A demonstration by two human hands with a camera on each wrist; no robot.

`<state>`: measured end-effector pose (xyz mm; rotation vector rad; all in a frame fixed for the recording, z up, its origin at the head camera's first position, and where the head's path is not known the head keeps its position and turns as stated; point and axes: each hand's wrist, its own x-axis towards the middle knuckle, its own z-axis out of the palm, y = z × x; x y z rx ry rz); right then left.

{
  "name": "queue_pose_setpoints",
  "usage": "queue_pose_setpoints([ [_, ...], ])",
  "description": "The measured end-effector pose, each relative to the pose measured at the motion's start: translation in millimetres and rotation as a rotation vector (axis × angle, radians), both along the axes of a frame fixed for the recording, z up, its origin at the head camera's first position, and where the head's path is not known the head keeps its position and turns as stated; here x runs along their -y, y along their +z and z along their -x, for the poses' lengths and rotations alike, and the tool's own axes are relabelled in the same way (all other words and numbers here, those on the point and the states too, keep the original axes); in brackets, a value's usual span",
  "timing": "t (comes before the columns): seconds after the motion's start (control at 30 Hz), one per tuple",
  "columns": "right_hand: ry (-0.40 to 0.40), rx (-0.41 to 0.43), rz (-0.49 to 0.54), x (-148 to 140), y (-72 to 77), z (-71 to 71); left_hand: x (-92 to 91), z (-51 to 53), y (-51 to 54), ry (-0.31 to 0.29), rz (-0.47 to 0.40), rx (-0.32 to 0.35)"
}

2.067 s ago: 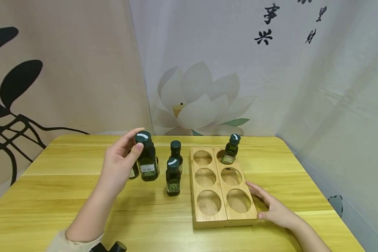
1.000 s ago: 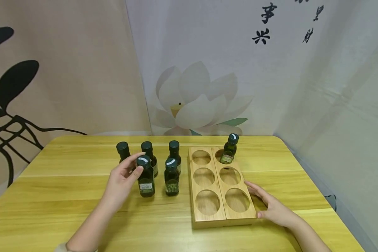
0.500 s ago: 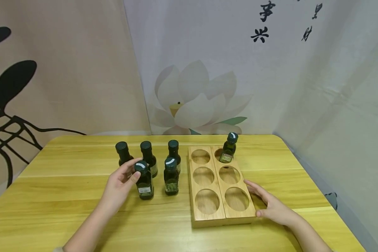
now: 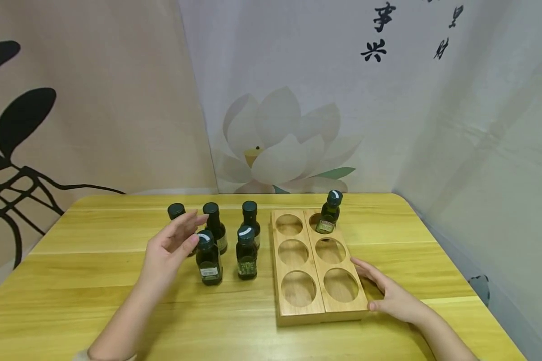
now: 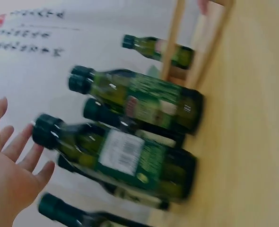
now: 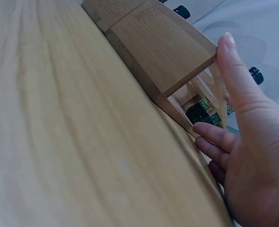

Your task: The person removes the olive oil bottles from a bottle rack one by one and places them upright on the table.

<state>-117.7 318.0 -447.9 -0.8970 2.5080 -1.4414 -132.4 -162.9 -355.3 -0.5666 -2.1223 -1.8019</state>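
Observation:
My left hand (image 4: 167, 250) hovers beside a dark green glass bottle (image 4: 209, 258), its fingers loosely extended. In the left wrist view the fingertips (image 5: 23, 139) lie near that bottle's cap (image 5: 47, 131), with nothing held. A second labelled bottle (image 4: 246, 258) stands just to the right. Three narrower-necked bottles stand behind: one on the right (image 4: 250, 215), one in the middle (image 4: 214, 223), one (image 4: 176, 210) partly hidden by my left hand. My right hand (image 4: 388, 298) rests against the right side of a wooden rack (image 4: 302, 321), thumb at its near corner, fingers along its side.
The rack has two rows of round holes. One small bottle (image 4: 328, 215) leans in the far right hole; the other holes hold no bottle. A light wooden table (image 4: 208, 331) carries everything, and a printed cloth (image 4: 289, 60) hangs behind it.
My left hand brought the bottle forward from the back group and set it upright beside the other labelled bottle. Its fingers have now come off the cap. My right hand has stayed at the rack.

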Motion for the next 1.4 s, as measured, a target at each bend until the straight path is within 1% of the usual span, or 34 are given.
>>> queue_pose_setpoints([
  [0.13, -0.003, 0.007, 0.004, -1, -1.3, -0.4, -10.1, -1.4, 18.1, 0.000, -0.021, -0.026],
  [0.3, 0.005, 0.008, 0.020, -2, -3.4, 0.2, -28.9, -4.0, 38.7, -0.019, -0.092, -0.059],
  [0.4, 0.004, 0.006, 0.013, -2, -2.7, 0.5, -41.3, -4.3, 49.5, -0.064, -0.162, -0.116],
  [0.43, 0.003, 0.007, 0.009, -2, -2.1, 0.3, -45.6, -4.1, 52.6, -0.085, -0.185, -0.145],
  [0.53, 0.000, 0.004, -0.002, 0, 1.2, -0.8, -58.9, -3.1, 59.2, -0.149, -0.237, -0.207],
  [0.57, 0.000, 0.002, -0.005, 0, 2.3, -1.3, -63.5, -2.3, 60.5, -0.170, -0.251, -0.219],
  [0.63, 0.003, -0.005, -0.007, 1, 4.4, -2.4, -72.9, -1.0, 61.9, -0.195, -0.267, -0.222],
  [0.8, 0.006, -0.017, -0.015, 2, 4.3, -2.6, -96.5, 2.1, 63.0, -0.232, -0.281, -0.173],
  [0.93, -0.003, -0.005, -0.022, 1, 1.2, -0.8, -117.7, 6.2, 62.1, -0.237, -0.251, -0.114],
  [1.03, -0.010, 0.011, -0.019, 0, -0.2, -0.1, -135.2, 12.2, 60.0, -0.235, -0.221, -0.074],
  [1.17, -0.006, 0.005, -0.011, -1, -1.2, 0.7, -157.3, 24.0, 58.5, -0.242, -0.182, -0.027],
  [1.27, -0.002, -0.002, -0.015, -2, -1.5, 0.9, -170.5, 35.5, 59.9, -0.227, -0.153, 0.003],
  [1.4, -0.004, 0.002, -0.025, -2, -1.9, 0.8, -183.4, 52.2, 63.0, -0.208, -0.107, 0.019],
])
